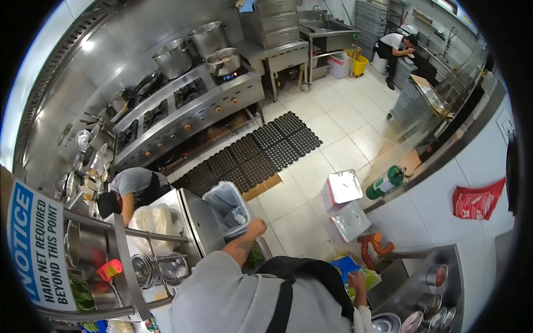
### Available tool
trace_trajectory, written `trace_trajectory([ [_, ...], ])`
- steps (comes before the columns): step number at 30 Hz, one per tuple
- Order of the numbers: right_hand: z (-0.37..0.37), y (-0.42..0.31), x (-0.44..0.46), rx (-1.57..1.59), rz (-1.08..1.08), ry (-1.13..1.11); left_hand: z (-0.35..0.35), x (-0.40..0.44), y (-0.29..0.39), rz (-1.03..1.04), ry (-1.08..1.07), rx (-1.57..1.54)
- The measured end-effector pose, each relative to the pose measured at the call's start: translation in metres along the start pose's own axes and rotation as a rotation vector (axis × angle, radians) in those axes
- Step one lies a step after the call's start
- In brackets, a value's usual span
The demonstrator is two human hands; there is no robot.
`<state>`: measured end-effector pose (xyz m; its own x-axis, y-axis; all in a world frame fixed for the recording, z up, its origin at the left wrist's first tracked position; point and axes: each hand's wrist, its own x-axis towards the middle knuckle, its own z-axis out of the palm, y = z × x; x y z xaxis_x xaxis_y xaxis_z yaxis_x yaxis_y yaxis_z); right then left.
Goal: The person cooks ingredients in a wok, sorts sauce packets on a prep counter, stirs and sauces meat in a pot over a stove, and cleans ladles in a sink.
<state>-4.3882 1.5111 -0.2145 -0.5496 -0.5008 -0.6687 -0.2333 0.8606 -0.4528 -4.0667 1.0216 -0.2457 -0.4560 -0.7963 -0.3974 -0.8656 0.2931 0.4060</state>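
My left hand (pixel 256 228) is raised beside a grey bin (pixel 246 209) lined with a clear bag. Its fingers look curled closed; anything inside them is hidden. Below that forearm, leafy greens (pixel 255 253) show in part. On the other side of my black apron (pixel 302 272), my right hand (pixel 358 281) hangs low, close to a blue and yellow bag (pixel 347 266). Its fingers are too small and partly covered to read, so I cannot tell whether it grips anything.
A steel stove (pixel 189 111) with large pots stands ahead, behind a black rubber mat (pixel 252 150). One person (pixel 136 186) bends at the left counter; another person (pixel 395 47) is at the far right. Lidded containers (pixel 341 190) and a green gas cylinder (pixel 385 183) stand on the right.
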Motion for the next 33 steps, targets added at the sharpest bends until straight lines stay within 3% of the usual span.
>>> trace_trajectory([
  [2, 0.045, 0.099, 0.070, -0.774, -0.439, -0.070, -0.052, 0.062, 0.030, 0.032, 0.085, -0.072],
  [5, 0.022, 0.057, 0.095, -0.532, -0.123, -0.333, -0.128, 0.124, 0.086, 0.126, 0.262, -0.178],
  [9, -0.011, -0.010, 0.168, -0.475, -0.029, -0.429, -0.180, 0.170, 0.110, 0.165, 0.239, -0.313],
  [11, -0.036, -0.047, 0.221, -0.511, -0.056, -0.458, -0.174, 0.185, 0.091, 0.104, 0.265, -0.267],
  [13, -0.068, -0.092, 0.279, -0.588, -0.114, -0.488, -0.113, 0.221, 0.015, -0.006, 0.220, -0.141],
  [14, -0.081, -0.118, 0.313, -0.628, -0.154, -0.501, -0.115, 0.199, 0.002, 0.122, 0.259, -0.149],
  [15, -0.094, -0.147, 0.349, -0.675, -0.204, -0.515, -0.099, 0.195, -0.038, 0.020, -0.095, 0.143],
  [16, -0.108, -0.179, 0.387, -0.746, -0.277, -0.524, -0.078, 0.184, -0.070, -0.045, -0.080, 0.161],
  [17, -0.120, -0.209, 0.429, -0.838, -0.381, -0.533, -0.094, 0.153, -0.077, 0.119, -0.161, 0.330],
  [19, -0.139, -0.283, 0.523, -1.098, -0.717, -0.506, -0.076, 0.114, -0.108, 0.033, 0.093, 0.245],
  [20, -0.141, -0.332, 0.568, -1.166, -0.876, -0.440, -0.074, 0.097, -0.104, 0.018, 0.075, 0.217],
  [21, -0.151, -0.402, 0.583, -1.158, -0.873, -0.260, -0.072, 0.089, -0.098, -0.373, 0.026, -0.104],
  [22, -0.166, -0.470, 0.589, -0.728, -0.812, -0.168, -0.069, 0.086, -0.103, -0.730, -0.070, -0.459],
  [23, -0.159, -0.519, 0.624, -0.816, -0.884, -0.015, -0.068, 0.084, -0.106, -1.133, -0.070, -0.743],
  [24, -0.165, -0.586, 0.618, -0.668, -0.749, -0.002, -0.061, 0.092, -0.118, -1.215, -0.151, -0.749],
  [25, -0.162, -0.650, 0.626, -0.670, -0.780, 0.000, -0.055, 0.113, -0.131, -1.042, -0.325, -0.566],
  [26, -0.156, -0.703, 0.631, -0.670, -0.804, -0.002, -0.068, 0.140, -0.132, -0.712, -0.501, -0.249],
  [27, -0.147, -0.760, 0.628, -0.609, -0.829, -0.025, -0.087, 0.174, -0.125, -0.365, -0.542, 0.036],
  [30, -0.115, -0.887, 0.619, -0.584, -0.917, -0.075, -0.117, 0.268, -0.133, -0.037, 0.057, 0.202],
  [32, -0.127, -0.984, 0.558, -0.771, -0.981, -0.084, -0.176, 0.373, -0.139, -0.357, -0.064, -0.207],
  [33, -0.123, -1.018, 0.573, -0.705, -1.058, 0.039, -0.197, 0.424, -0.147, -0.531, -0.082, -0.382],
])
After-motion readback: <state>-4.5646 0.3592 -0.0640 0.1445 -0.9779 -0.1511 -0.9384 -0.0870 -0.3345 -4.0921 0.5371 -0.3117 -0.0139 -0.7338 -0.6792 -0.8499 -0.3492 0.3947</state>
